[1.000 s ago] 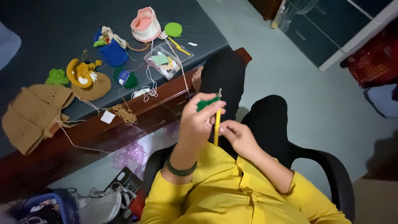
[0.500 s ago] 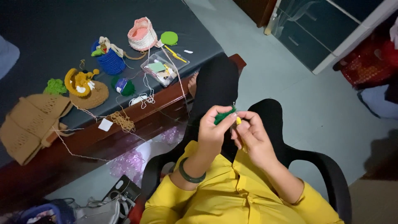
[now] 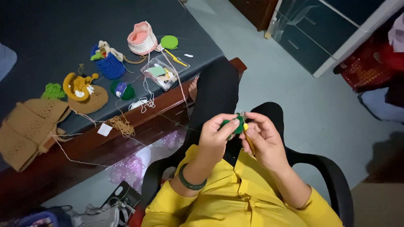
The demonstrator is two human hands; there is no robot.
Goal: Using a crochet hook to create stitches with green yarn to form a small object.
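My left hand (image 3: 215, 136) pinches a small green crochet piece (image 3: 235, 125) in front of my chest. My right hand (image 3: 265, 141) holds a yellow-handled crochet hook (image 3: 248, 136) whose tip meets the green piece. Both hands are close together above my lap, over my black trousers (image 3: 216, 90). A green bangle (image 3: 189, 183) sits on my left wrist. I wear a yellow top and sit on a black chair (image 3: 332, 185).
On the dark bed (image 3: 42, 29) with a wooden edge lie a pink crochet basket (image 3: 142, 38), a blue one (image 3: 108, 63), a green disc (image 3: 169, 42), a clear plastic box (image 3: 164, 73), a yellow-and-tan crochet piece (image 3: 82, 90), a brown knitted item (image 3: 29, 126) and loose yarn (image 3: 122, 125).
My hands have come together: the right hand brought the hook up to the green piece. The view has shifted slightly.
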